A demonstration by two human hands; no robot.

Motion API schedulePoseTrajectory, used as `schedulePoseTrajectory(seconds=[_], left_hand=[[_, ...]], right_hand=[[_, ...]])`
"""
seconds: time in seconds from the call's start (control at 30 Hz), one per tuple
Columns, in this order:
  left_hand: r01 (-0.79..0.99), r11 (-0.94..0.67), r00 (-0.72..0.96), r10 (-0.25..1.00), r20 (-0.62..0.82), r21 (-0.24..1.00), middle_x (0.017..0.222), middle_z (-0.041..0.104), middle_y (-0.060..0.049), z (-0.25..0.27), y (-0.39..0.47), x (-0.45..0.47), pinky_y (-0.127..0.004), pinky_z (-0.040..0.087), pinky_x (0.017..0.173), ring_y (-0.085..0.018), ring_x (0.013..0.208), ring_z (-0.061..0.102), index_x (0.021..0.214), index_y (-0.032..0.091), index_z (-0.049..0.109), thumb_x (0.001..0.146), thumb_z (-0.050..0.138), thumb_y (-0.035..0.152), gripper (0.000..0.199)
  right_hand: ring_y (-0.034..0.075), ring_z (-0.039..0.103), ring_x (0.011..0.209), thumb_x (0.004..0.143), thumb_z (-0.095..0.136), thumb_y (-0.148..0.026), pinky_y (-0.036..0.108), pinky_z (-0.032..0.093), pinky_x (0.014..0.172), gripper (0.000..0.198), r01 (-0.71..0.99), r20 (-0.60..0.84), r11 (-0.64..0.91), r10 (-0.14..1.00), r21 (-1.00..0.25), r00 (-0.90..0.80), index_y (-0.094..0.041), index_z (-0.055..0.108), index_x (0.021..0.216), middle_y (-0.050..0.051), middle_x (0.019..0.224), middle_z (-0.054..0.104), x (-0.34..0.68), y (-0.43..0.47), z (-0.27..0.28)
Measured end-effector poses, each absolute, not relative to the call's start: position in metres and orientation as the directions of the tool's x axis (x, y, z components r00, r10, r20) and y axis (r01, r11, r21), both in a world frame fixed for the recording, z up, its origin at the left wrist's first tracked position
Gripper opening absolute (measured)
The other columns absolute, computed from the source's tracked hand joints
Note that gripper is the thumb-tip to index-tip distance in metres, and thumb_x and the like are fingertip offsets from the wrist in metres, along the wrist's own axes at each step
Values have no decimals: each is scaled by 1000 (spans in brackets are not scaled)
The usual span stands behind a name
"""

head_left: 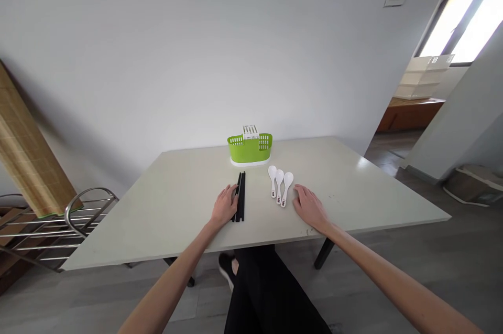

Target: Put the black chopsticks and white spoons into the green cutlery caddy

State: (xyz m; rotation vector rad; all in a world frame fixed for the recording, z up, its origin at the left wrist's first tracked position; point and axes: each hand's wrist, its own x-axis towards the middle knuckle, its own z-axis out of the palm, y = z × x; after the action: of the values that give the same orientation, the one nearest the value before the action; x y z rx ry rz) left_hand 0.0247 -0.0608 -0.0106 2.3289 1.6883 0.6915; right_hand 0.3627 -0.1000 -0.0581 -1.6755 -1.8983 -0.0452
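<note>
Black chopsticks (pixel 242 195) are laid side by side just below the centre of the frame, their length pointed toward the far edge of the tabletop (pixel 176 197). Their left side is touched by the left hand (pixel 225 205), whose fingers (pixel 232 189) are slightly bent, with the thumb held apart from the index finger; the chopsticks are not gripped. To the right, three white spoons (pixel 279 176) are spread in a loose fan, bowls turned away and marked handle ends turned toward the near edge. Just beside them, without contact, the right hand (pixel 310 208) is rested palm down on the tabletop, its thumb spread and nothing held. Behind the chopsticks, at the centre of the frame, a green basket (pixel 250 154) with a white base is placed near the wall (pixel 196 51), topped by a white slotted piece (pixel 250 132). At the bottom of the frame, black trousers (pixel 267 292) and a shoe (pixel 226 268) are seen. At the left, a slatted mat (pixel 27 145) is leaned above a metal rack (pixel 90 213). At the upper right, pale boxes (pixel 418 79) are stacked below a window (pixel 456 19).
</note>
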Motion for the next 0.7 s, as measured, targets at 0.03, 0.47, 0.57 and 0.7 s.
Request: schedulePoseTrajectory(seconds=[0.03, 0.47, 0.57, 0.7], left_hand=[[841, -335, 238, 934, 267, 425, 153, 61, -7, -10, -61, 25, -47, 36, 127, -25, 154, 42, 147, 24, 52, 101, 39, 31, 48], [975, -163, 138, 976, 168, 151, 124, 78, -5, 23, -62, 12, -36, 53, 90, -26, 112, 73, 134, 28, 66, 106, 38, 32, 39], [989, -148, 149, 984, 97, -17, 112, 79, -12, 40, -51, -3, -39, 50, 87, -30, 105, 73, 127, 25, 70, 105, 39, 25, 38], [984, -133, 137, 990, 24, -121, 100, 77, -18, 58, -41, -28, -39, 48, 85, -33, 101, 72, 112, 17, 73, 93, 51, 10, 30]], right_hand=[[28, 60, 133, 97, 42, -18, 42, 47, 112, 38, 913, 452, 203, 892, -354, -23, -18, 60, 131, 13, 145, 63, 363, -100, -58], [29, 60, 132, 97, 41, -18, 42, 46, 111, 37, 909, 441, 212, 897, -359, -35, -16, 59, 130, 16, 145, 63, 363, -101, -56], [29, 60, 133, 98, 40, -19, 42, 46, 112, 37, 910, 450, 223, 892, -351, -45, -17, 59, 130, 16, 145, 63, 364, -101, -56], [29, 60, 132, 98, 40, -19, 44, 46, 111, 37, 907, 453, 224, 891, -356, -42, -17, 59, 130, 16, 144, 63, 365, -101, -58]])
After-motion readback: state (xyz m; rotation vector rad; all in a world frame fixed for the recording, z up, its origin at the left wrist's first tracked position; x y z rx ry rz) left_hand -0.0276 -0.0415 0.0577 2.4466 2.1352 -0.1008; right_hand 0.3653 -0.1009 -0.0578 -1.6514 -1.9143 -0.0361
